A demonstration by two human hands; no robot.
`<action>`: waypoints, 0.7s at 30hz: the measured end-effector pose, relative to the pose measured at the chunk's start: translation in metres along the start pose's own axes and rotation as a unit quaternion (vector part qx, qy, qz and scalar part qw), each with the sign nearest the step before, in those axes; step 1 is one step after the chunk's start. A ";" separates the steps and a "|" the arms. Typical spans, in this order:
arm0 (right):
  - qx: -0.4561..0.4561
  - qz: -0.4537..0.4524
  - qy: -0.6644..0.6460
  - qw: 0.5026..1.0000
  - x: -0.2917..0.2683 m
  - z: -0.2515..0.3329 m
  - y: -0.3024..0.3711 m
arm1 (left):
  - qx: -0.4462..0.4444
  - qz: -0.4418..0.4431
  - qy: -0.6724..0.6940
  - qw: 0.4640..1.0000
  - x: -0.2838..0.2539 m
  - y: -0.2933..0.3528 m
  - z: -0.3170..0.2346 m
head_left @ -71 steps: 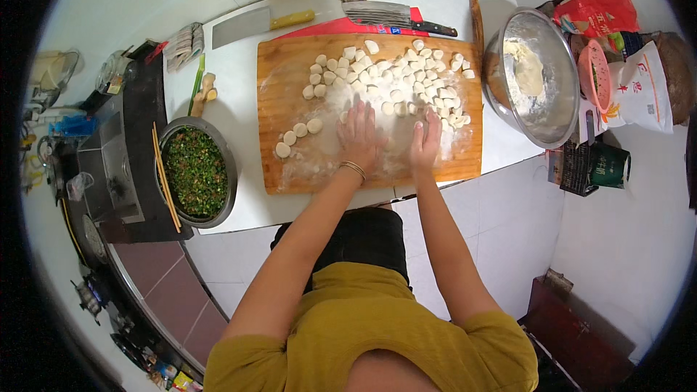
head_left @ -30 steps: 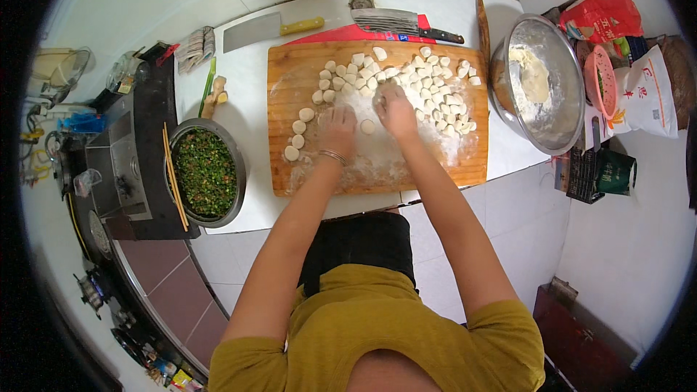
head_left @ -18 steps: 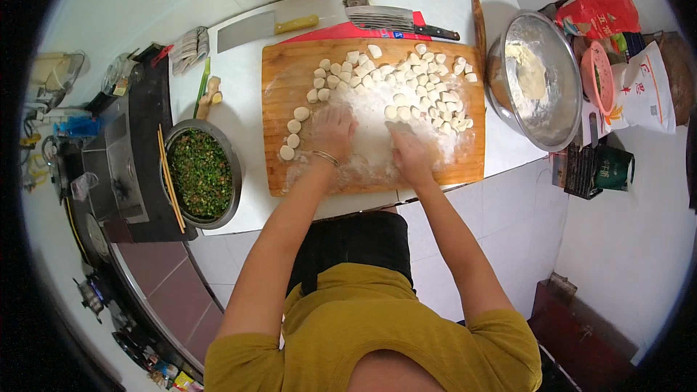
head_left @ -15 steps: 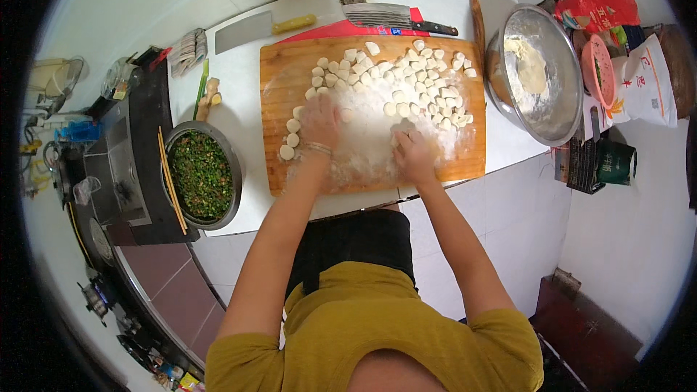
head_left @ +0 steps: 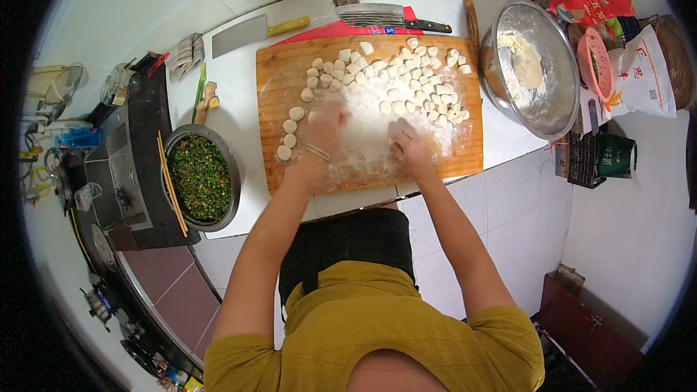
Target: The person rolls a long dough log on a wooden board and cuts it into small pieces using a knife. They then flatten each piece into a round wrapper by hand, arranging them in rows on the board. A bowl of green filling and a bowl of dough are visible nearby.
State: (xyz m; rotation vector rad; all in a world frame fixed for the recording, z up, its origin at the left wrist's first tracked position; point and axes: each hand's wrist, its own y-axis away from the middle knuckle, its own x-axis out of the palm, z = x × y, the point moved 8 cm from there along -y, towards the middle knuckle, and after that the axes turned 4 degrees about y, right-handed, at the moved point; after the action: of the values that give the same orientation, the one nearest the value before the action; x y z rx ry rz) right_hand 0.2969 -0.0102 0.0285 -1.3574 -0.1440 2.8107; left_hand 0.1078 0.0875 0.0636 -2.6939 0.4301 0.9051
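Observation:
A floured wooden cutting board point(head_left: 457, 156) holds many small lumps of white dough point(head_left: 417, 76), bunched across its far half. Over the left-middle of the board, my left hand point(head_left: 324, 129) is smeared by motion, so its fingers and anything under them cannot be made out. Several flattened round dough pieces point(head_left: 290, 126) lie in a column just left of it. My right hand point(head_left: 412, 151) rests low at the right-middle of the board with fingers curled together. Whatever sits under those fingertips is hidden. Loose flour point(head_left: 367, 134) whitens the wood between both hands.
On the left stands a bowl of chopped green filling point(head_left: 200, 178), with chopsticks point(head_left: 171, 185) across its rim. Ginger point(head_left: 207, 100) lies behind it. Two cleavers, one yellow-handled point(head_left: 247, 35), lie beyond the board. A steel bowl with dough point(head_left: 559, 94) stands right, beside a rolling pin point(head_left: 470, 18).
My left hand has shifted slightly and is more blurred. My right hand stays at nearly the same spot, fingers still curled. The whole view has shifted a little.

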 end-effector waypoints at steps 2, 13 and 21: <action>0.009 -0.002 -0.014 1.000 -0.001 -0.001 -0.002 | -0.023 0.124 -0.013 0.992 0.028 0.028 -0.016; -0.020 0.009 0.089 0.996 0.002 0.024 -0.006 | 0.007 0.050 -0.036 0.998 0.064 0.081 0.003; 0.001 0.024 0.059 0.998 -0.004 0.027 -0.010 | -0.022 0.042 -0.039 0.998 0.057 0.081 -0.005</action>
State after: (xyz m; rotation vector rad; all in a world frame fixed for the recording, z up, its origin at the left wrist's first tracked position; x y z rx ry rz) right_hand 0.2784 -0.0023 0.0495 -1.5409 -0.1079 2.7589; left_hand 0.1251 0.0006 0.0197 -2.6866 0.5170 1.0504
